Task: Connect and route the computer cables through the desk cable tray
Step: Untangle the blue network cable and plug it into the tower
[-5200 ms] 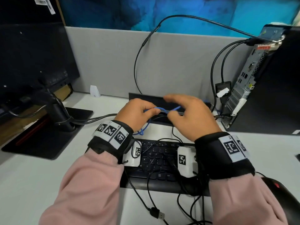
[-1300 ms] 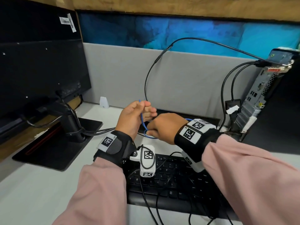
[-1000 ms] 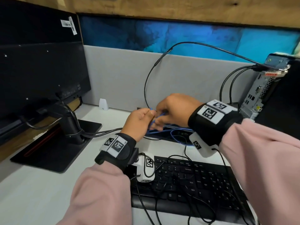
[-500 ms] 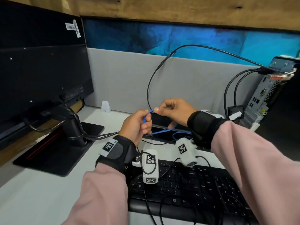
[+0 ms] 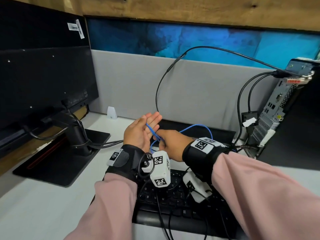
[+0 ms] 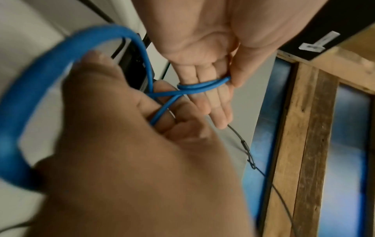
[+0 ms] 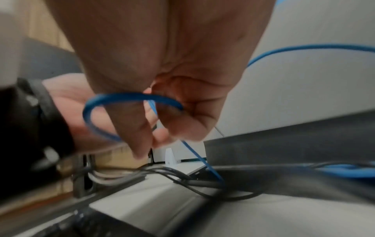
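Observation:
A thin blue cable [image 5: 197, 125] arcs up over the black cable tray [image 5: 223, 134] at the back of the desk. My left hand [image 5: 145, 129] stands upright, fingers straight, palm to the right. In the left wrist view two turns of the blue cable [image 6: 202, 85] lie wound round these fingers, and the thumb pins them against the index finger. My right hand [image 5: 168, 141] is just right of it and lower, with its curled fingers pinching the cable. The right wrist view shows a loop of the blue cable [image 7: 129, 97] under the right hand [image 7: 162, 125].
A black keyboard [image 5: 173, 201] lies under my wrists with thin black leads over it. The monitor [image 5: 43, 80] and its stand base [image 5: 57, 163] are on the left, a PC tower [image 5: 277, 108] on the right. Black cables [image 5: 161, 84] hang before the grey partition [image 5: 131, 84].
My left hand has straightened its fingers from a curled grip. My right hand has dropped from above the left fingers to below them, carrying the blue cable round them.

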Action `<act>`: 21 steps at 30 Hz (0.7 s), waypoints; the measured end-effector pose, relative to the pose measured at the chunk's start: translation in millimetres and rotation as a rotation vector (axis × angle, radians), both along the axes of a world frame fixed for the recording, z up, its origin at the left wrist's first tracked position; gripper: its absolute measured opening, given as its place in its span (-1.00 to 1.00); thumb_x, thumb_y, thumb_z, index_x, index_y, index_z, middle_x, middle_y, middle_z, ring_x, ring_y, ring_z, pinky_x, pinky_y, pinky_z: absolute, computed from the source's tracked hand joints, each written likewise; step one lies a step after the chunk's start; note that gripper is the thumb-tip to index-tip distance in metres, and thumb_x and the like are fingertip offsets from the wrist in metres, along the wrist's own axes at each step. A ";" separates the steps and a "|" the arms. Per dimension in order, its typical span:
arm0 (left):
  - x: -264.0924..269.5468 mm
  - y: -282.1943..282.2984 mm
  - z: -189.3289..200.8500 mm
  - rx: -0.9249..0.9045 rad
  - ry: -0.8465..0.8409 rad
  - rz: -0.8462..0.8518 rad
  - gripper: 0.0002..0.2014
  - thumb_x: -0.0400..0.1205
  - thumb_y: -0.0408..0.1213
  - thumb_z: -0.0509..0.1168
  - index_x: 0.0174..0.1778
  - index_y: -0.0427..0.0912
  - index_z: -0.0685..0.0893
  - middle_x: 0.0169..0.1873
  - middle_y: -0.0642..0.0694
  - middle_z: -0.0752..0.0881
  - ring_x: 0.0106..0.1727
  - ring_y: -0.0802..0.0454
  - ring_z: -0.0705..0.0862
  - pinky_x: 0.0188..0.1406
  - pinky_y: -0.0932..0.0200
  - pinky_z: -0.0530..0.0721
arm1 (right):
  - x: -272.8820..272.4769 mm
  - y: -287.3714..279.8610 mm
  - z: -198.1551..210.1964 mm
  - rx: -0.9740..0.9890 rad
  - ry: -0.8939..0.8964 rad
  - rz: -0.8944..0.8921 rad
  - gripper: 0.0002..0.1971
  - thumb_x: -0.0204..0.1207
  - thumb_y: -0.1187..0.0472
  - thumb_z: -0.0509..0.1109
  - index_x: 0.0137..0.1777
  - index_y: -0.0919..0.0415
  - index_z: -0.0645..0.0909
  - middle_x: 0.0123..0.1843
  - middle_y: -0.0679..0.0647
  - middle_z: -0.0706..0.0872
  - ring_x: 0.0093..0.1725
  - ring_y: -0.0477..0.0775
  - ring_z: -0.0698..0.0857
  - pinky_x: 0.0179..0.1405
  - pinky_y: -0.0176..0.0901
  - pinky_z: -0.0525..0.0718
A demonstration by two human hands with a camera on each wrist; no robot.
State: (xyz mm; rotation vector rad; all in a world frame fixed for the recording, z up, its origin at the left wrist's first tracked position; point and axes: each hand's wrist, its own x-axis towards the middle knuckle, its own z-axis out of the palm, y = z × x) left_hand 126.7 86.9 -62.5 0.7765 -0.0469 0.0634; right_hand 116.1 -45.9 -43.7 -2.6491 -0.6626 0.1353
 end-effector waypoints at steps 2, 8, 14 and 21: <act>-1.4 -5.3 -0.4 0.090 -0.018 0.079 -0.76 0.80 -0.34 0.07 0.22 -0.39 0.57 0.04 -0.26 0.82 0.08 -0.10 0.83 0.05 0.14 0.74 | 0.3 -1.5 0.8 0.039 0.043 -0.012 -0.83 0.47 0.34 0.41 -0.10 0.05 0.53 -0.26 -0.04 0.67 -0.39 -0.10 0.58 -0.24 -0.08 0.66; -0.7 -16.4 4.9 0.439 -0.145 0.199 -0.80 0.78 -0.39 0.10 0.12 -0.30 0.63 -0.02 -0.21 0.82 -0.02 -0.02 0.85 -0.03 0.27 0.76 | -3.6 -20.0 9.6 0.095 0.095 0.061 -0.59 0.40 0.50 0.41 0.13 0.02 0.57 -0.04 -0.12 0.78 -0.39 -0.29 0.59 -0.28 -0.29 0.66; 2.6 -13.3 -0.2 0.774 -0.206 0.314 -0.81 0.77 -0.38 0.15 0.09 -0.27 0.68 -0.14 0.00 0.82 -0.11 0.15 0.80 0.08 0.21 0.73 | -7.4 -31.0 27.2 0.276 0.029 0.019 -0.42 0.38 0.60 0.26 0.30 0.06 0.68 -0.10 -0.02 0.85 -0.07 0.00 0.79 -0.01 -0.15 0.72; -4.4 -8.5 7.6 1.018 -0.300 0.190 -0.76 0.78 -0.34 0.09 -0.04 -0.26 0.65 -0.40 -0.01 0.70 -0.44 0.11 0.63 -0.21 0.19 0.65 | 5.5 -43.9 66.5 0.666 0.087 -0.181 -0.53 0.55 0.65 0.10 0.12 0.13 0.64 -0.16 0.17 0.80 -0.25 0.08 0.79 -0.33 -0.12 0.70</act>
